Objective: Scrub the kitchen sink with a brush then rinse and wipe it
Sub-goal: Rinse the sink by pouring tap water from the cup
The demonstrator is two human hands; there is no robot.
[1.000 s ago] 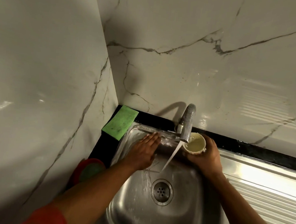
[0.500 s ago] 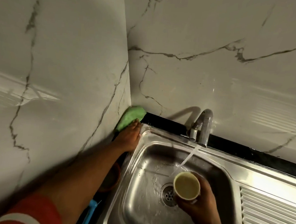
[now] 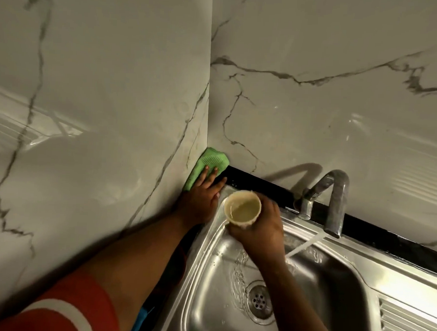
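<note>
Fingers (image 3: 269,212) of the right hand (image 3: 258,233) curl round a pale cup (image 3: 243,209), which is held upright with liquid in it above the far left corner of the steel sink (image 3: 332,292). Nearest the camera, a red sleeve with a white stripe (image 3: 65,306) covers the left upper arm. Beyond it the sink fills the lower right, its drain (image 3: 259,300) wet and its ridged drainboard (image 3: 411,327) at the right edge. The left hand (image 3: 200,202) lies past the sink's left rim, its fingers (image 3: 207,171) straight and close together, flat on a green cloth (image 3: 211,161) tucked into the corner of the marble walls (image 3: 316,107). Farther right, the faucet (image 3: 336,196) pours a stream of water (image 3: 304,248) into the basin, well apart from the cup.
</note>
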